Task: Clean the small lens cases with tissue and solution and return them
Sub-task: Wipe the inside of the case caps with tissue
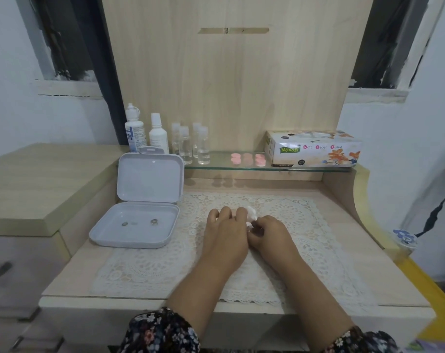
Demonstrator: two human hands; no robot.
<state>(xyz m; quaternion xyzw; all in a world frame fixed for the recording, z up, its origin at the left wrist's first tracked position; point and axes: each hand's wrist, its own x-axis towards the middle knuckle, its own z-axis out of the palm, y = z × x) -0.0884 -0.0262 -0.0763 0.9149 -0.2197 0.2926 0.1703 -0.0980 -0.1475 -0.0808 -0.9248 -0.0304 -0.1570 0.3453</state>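
While 2 hands [244,231] rub, 4 vials [189,143] stand.

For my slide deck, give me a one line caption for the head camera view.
Both hands, left hand and right hand, work a white tissue over a lace mat beside an open white case.

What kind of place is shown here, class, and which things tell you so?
Probably a home dressing table: a lace mat on the wooden top, a glass shelf holding solution bottles, and a tissue box.
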